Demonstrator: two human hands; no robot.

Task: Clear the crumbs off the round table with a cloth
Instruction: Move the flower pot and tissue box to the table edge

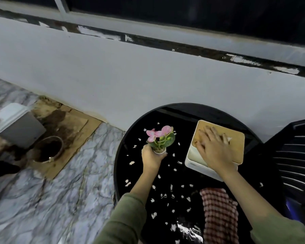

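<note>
A round black table [123, 155] carries several white crumbs [165, 194] scattered over its middle and near side. A red-and-white checked cloth [218, 215] lies on the table's near right part, untouched. My left hand [151, 156] grips the small white pot of a pink artificial flower [159, 136] at the table's left-centre. My right hand [213, 147] lies flat with spread fingers on the wooden lid of a white box [197, 161] at the table's right.
A black plastic chair [296, 162] stands close against the table's right. On the marble floor to the left are a white bin [16, 124] and a metal pot [48, 149] on stained cardboard. A pale wall runs behind the table.
</note>
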